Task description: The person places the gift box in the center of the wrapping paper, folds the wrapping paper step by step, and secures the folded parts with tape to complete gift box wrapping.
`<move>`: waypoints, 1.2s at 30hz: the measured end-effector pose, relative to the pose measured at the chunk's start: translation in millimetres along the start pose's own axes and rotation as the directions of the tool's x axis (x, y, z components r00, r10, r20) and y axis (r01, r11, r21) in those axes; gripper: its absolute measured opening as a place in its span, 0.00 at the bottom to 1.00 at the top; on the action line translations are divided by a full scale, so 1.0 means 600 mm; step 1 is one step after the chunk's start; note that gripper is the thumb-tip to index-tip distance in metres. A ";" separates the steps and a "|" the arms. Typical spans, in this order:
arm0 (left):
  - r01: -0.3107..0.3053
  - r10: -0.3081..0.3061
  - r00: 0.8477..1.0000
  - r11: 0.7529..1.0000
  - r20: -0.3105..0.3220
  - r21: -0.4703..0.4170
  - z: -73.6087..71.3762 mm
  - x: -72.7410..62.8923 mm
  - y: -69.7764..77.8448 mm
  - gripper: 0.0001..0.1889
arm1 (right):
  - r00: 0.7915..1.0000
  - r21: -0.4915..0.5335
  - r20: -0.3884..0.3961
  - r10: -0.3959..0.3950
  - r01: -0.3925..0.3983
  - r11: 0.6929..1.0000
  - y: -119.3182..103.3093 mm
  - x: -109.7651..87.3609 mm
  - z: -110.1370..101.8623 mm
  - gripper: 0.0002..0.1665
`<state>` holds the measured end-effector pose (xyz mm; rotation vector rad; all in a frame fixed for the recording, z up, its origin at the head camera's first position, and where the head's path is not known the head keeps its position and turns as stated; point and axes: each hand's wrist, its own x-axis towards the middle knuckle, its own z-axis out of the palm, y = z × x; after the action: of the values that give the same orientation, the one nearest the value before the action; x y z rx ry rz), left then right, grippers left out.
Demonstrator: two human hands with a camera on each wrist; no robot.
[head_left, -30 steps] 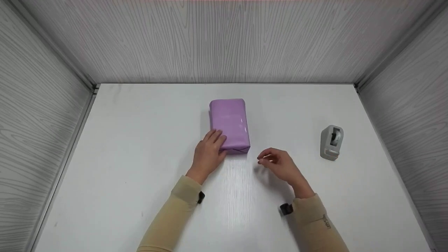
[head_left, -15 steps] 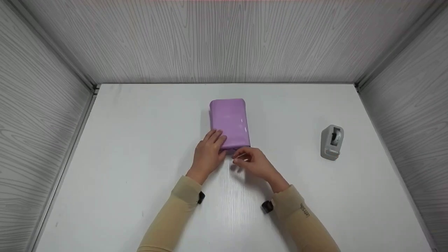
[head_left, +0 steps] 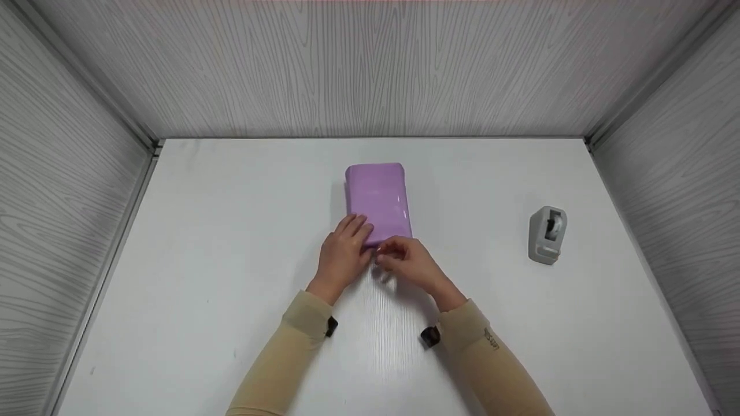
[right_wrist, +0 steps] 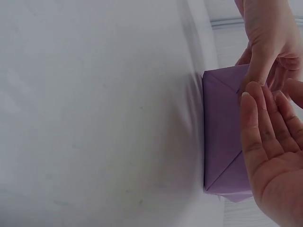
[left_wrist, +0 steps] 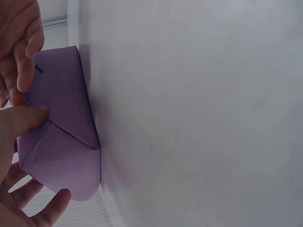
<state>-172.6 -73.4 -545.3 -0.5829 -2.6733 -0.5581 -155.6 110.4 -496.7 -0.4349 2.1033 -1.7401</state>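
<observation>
purple package (head_left: 378, 196), end partly hidden, is held by left grip (head_left: 342, 254); whether right grip (head_left: 409, 263) pinches is unclear.

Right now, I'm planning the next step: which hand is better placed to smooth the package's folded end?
Probably the right hand: its fingertips are by the folded end, while the left hand grips the package.

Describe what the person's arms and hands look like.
The left sleeve and right sleeve are tan with wide cuffs; dark lettering marks the right one. A small black device shows beside each cuff. The left hand and right hand are gloveless.
</observation>
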 end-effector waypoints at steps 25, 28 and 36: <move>0.001 -0.001 1.000 1.000 -0.021 -0.012 0.000 -0.001 0.001 0.23 | 0.947 -0.009 -0.302 0.109 -0.117 0.993 0.055 0.020 0.026 0.08; 0.000 -0.001 1.000 1.000 -0.025 -0.013 0.001 -0.001 0.001 0.23 | 0.924 -0.019 -0.362 0.122 -0.139 0.990 0.052 0.023 0.032 0.09; 0.004 -0.005 1.000 1.000 -0.018 -0.014 0.001 -0.001 0.000 0.23 | 0.875 -0.107 -0.470 0.114 -0.184 0.977 0.045 0.029 0.043 0.14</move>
<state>-172.2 -73.5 -546.2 -0.5730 -2.6562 -0.5804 -159.1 85.1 -528.9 0.1272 2.5250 -1.7278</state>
